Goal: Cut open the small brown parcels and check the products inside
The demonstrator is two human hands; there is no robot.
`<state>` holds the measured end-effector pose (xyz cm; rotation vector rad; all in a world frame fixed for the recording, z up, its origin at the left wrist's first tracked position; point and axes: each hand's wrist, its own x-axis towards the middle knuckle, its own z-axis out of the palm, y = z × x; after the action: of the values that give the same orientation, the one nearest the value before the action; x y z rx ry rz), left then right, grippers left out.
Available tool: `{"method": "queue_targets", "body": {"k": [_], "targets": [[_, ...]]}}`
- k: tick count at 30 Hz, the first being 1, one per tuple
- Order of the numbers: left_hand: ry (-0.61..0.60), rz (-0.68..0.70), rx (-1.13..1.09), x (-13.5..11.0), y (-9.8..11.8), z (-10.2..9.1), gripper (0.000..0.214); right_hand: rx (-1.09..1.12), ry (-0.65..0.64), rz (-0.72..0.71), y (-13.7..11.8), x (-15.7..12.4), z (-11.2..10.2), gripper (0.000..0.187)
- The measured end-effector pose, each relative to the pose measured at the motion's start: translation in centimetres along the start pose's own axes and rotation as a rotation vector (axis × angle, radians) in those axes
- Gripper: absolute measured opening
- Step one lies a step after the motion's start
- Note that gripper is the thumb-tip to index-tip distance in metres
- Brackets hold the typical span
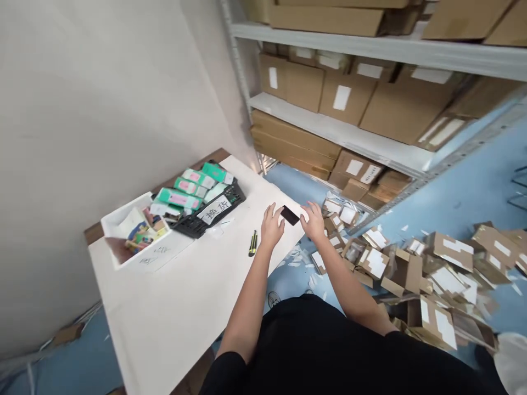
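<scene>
A dark smartphone (290, 215) lies flat on the white table (197, 307), near its right end. My left hand (272, 226) is just left of the phone, fingers spread and resting by the tabletop. On the phone's other side is my right hand (313, 221), its fingers apart and curved toward the phone's edge. Neither hand grips anything; whether the fingertips touch the phone I cannot tell. A yellow and black box cutter (252, 243) lies on the table to the left of my left hand.
A black crate (209, 211) with green packages and a white box (142, 253) with colourful items stand at the table's back left. Shelving (329, 129) with cartons rises behind. Opened cardboard boxes (448, 277) and paper scraps litter the blue floor at right.
</scene>
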<state>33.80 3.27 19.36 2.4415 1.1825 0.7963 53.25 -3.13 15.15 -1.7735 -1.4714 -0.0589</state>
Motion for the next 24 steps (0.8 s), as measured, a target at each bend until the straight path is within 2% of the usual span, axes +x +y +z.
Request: {"method": "queue_targets", "body": {"k": [2, 4, 6, 8, 10, 13, 18, 21, 24], "targets": [[0.058, -0.083, 0.005, -1.4, -3.3, -2.2, 0.048, 0.034, -0.09, -0.057, -2.9, 0.6, 2.8, 0.039], [0.1, -0.165, 0.005, -2.8, -6.1, -3.6, 0.047, 0.057, -0.173, -0.111, -5.1, 0.8, 5.3, 0.044], [0.121, -0.235, 0.001, -4.0, -8.3, -4.2, 0.046, 0.062, -0.229, -0.143, -5.9, 0.9, 7.4, 0.048], [0.121, -0.288, -0.008, -4.8, -9.9, -4.2, 0.045, 0.043, -0.248, -0.127, -5.1, 1.2, 9.1, 0.051], [0.111, -0.332, -0.013, -5.1, -10.9, -3.6, 0.044, 0.003, -0.247, -0.067, -2.7, 1.7, 10.7, 0.053], [0.09, -0.382, -0.006, -4.3, -11.7, -2.2, 0.043, -0.083, -0.275, 0.041, 2.6, 2.6, 12.9, 0.055], [0.061, -0.426, 0.012, -1.9, -12.2, 0.7, 0.042, -0.212, -0.435, 0.182, 10.9, 3.6, 17.5, 0.062], [0.026, -0.454, 0.026, -0.7, -12.0, 2.4, 0.042, -0.227, -0.542, 0.242, 13.9, 3.7, 20.6, 0.065], [-0.004, -0.49, 0.046, -0.3, -11.8, 3.8, 0.043, -0.228, -0.622, 0.275, 15.8, 3.6, 23.1, 0.064]]}}
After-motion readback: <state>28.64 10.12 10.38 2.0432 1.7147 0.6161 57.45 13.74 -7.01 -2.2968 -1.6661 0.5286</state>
